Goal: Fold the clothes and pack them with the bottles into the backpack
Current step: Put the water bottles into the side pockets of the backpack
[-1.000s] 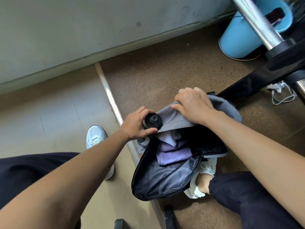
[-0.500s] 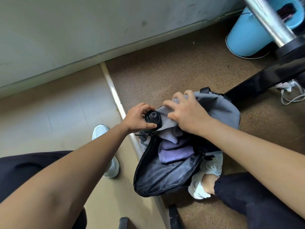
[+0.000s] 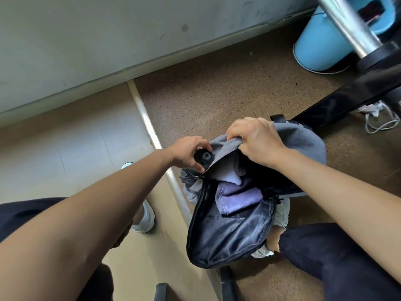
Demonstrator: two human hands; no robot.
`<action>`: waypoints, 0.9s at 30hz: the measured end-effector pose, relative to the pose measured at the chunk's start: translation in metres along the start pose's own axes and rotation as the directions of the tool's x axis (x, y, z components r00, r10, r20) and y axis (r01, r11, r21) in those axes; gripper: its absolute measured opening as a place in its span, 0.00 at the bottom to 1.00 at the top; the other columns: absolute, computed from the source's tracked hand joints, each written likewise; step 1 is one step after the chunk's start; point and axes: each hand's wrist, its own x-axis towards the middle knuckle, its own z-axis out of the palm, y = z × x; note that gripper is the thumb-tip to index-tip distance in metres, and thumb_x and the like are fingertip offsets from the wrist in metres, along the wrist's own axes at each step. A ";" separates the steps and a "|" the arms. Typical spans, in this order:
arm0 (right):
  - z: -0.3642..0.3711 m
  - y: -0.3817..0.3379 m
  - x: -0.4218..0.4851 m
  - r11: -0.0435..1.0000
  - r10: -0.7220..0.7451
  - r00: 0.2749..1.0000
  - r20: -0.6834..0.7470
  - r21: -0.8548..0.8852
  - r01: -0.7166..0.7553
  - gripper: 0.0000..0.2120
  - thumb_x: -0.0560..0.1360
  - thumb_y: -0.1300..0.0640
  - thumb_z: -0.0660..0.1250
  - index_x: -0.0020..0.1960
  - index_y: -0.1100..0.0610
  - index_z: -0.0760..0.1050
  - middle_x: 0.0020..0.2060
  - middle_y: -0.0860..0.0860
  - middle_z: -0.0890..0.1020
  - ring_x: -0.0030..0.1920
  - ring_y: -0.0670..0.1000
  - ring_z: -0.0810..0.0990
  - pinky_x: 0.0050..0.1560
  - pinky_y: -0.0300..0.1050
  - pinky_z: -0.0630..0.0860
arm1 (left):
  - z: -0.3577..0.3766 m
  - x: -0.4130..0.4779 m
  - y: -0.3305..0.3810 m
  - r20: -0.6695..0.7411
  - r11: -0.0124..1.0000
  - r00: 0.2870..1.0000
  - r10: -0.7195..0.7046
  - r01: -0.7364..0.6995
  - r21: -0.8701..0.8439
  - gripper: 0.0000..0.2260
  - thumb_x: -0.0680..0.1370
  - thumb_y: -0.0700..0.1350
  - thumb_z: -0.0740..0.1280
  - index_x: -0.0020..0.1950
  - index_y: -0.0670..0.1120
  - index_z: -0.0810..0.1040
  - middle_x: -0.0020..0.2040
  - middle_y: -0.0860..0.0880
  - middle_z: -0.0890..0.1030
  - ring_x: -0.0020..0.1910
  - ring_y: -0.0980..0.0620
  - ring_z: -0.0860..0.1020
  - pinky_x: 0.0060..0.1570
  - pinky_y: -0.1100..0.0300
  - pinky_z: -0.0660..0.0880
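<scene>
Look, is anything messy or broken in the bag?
Nothing looks spilled or broken. The purple clothes in the open backpack are a bit bunched up, not flat. The left hand holds the black bottle by its top at the backpack's side, and the right hand grips the grey edge.

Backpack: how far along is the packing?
Done: folded purple clothes lie inside the open backpack. In hand: left hand grips a black-capped bottle at the bag's side; right hand grips its grey top edge. Left: seat the bottle, close the zip. Other bottles are not in view.
</scene>
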 end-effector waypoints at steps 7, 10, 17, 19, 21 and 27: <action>0.004 -0.009 -0.009 0.997 -0.078 0.995 0.061 -0.009 0.079 0.14 0.66 0.68 0.69 0.44 0.52 0.84 0.48 0.44 0.84 0.48 0.54 0.78 0.47 0.44 0.58 | 0.019 0.001 -0.012 0.028 0.984 0.998 -0.048 0.043 0.170 0.33 0.69 0.55 0.81 0.73 0.53 0.76 0.62 0.47 0.82 0.59 0.44 0.79 0.50 0.57 0.69; 0.006 -0.013 -0.014 0.993 -0.115 0.988 0.106 -0.026 0.118 0.13 0.66 0.69 0.69 0.44 0.53 0.84 0.46 0.45 0.84 0.48 0.55 0.78 0.48 0.48 0.64 | 0.031 -0.004 -0.019 -0.020 0.984 0.995 -0.098 0.100 0.150 0.34 0.68 0.59 0.80 0.72 0.54 0.76 0.61 0.48 0.81 0.59 0.44 0.79 0.54 0.54 0.75; 0.003 -0.007 -0.009 0.993 -0.088 0.993 0.080 -0.076 0.094 0.11 0.66 0.66 0.71 0.43 0.52 0.83 0.45 0.46 0.82 0.48 0.56 0.78 0.47 0.48 0.63 | 0.048 -0.012 -0.033 -0.058 0.984 0.988 -0.144 0.137 -0.114 0.34 0.71 0.52 0.80 0.76 0.55 0.72 0.62 0.45 0.75 0.60 0.46 0.74 0.59 0.53 0.73; 0.000 -0.002 -0.009 0.989 -0.091 0.995 0.044 -0.115 0.095 0.10 0.67 0.65 0.71 0.43 0.52 0.83 0.45 0.46 0.81 0.48 0.55 0.77 0.47 0.46 0.59 | 0.050 -0.023 -0.028 -0.145 0.931 0.962 -0.232 0.176 -0.321 0.37 0.70 0.48 0.81 0.76 0.52 0.70 0.65 0.47 0.74 0.60 0.47 0.76 0.56 0.56 0.73; -0.003 0.001 -0.007 0.987 -0.098 0.995 0.024 -0.126 0.101 0.10 0.67 0.65 0.71 0.43 0.52 0.83 0.46 0.47 0.81 0.48 0.56 0.76 0.47 0.46 0.59 | 0.056 -0.039 -0.020 -0.223 0.847 0.894 -0.389 0.252 -0.468 0.36 0.69 0.47 0.80 0.74 0.50 0.68 0.64 0.49 0.72 0.56 0.48 0.78 0.53 0.55 0.76; 0.001 -0.001 -0.004 0.977 -0.149 0.989 -0.010 -0.159 0.145 0.11 0.67 0.64 0.72 0.47 0.52 0.82 0.53 0.51 0.81 0.52 0.59 0.76 0.52 0.54 0.68 | 0.090 -0.073 0.006 0.167 0.425 0.704 -0.690 0.581 -0.694 0.37 0.60 0.61 0.72 0.63 0.47 0.66 0.54 0.44 0.81 0.48 0.47 0.77 0.46 0.52 0.71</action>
